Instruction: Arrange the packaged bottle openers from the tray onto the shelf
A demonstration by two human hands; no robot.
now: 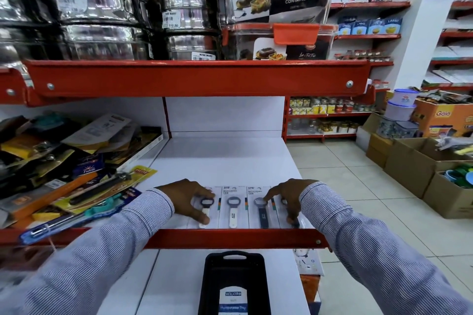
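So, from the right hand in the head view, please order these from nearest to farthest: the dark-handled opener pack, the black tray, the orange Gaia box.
1. Dark-handled opener pack: under the right hand, on the shelf.
2. Black tray: lower shelf, below the hands.
3. Orange Gaia box: far right, across the aisle.
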